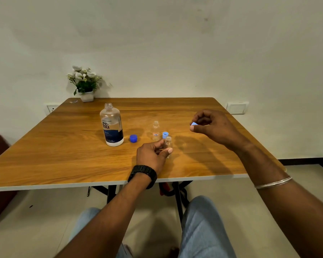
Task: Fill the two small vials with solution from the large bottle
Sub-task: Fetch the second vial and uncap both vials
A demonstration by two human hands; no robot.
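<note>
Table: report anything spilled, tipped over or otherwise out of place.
Nothing stands out. The large bottle and the far vial stand upright and uncapped, two blue caps rest nearby, and no liquid shows on the table.

Plain room, most likely a home or a small office; cannot tell which. Bare off-white wall (175,43), scuffed in spots. Wood-grain folding table (63,146) on black metal legs, pushed against the wall. Small white pot of artificial flowers (84,83) at the table's far left corner. Wall socket (51,108) on the left, white switch plate (236,108) on the right. Pale tiled floor (35,211), dark skirting along the wall base at right. No lab or workshop fittings visible
</note>
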